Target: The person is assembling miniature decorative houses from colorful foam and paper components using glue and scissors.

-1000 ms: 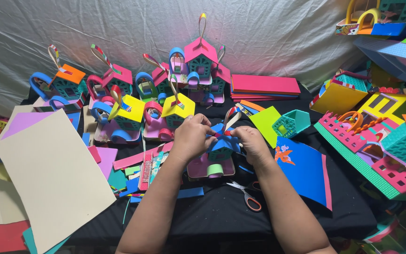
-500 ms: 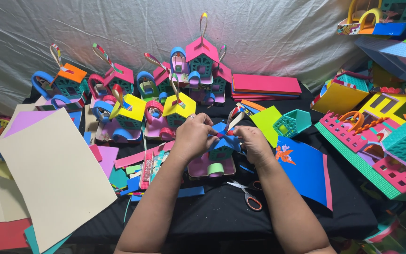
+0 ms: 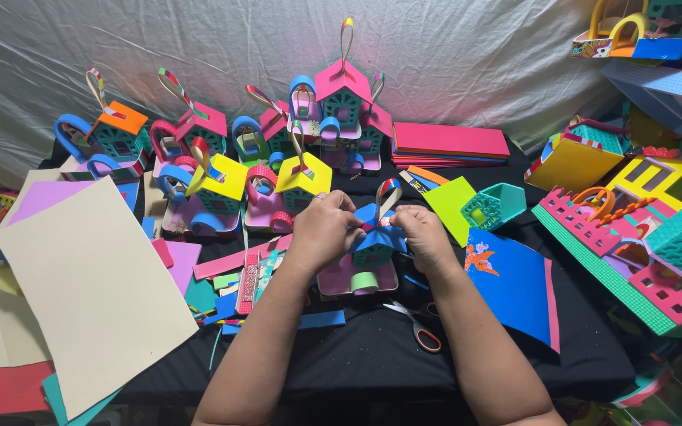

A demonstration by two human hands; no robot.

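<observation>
Reading from the left, I see a cream foam sheet (image 3: 80, 292) lying over the edge of the black worktop (image 3: 357, 359), with a row of finished foam houses (image 3: 222, 177) behind it. My left hand (image 3: 324, 231) is closed, pinching the blue roof of the small foam house (image 3: 372, 244) at centre; that house stands on a pink base directly in front of me. My right hand (image 3: 424, 237) is closed on the opposite side of the roof, just below its striped loop (image 3: 387, 197). Orange-handled scissors (image 3: 418, 325) lie near the front edge, a blue sheet (image 3: 515, 288) further right
</observation>
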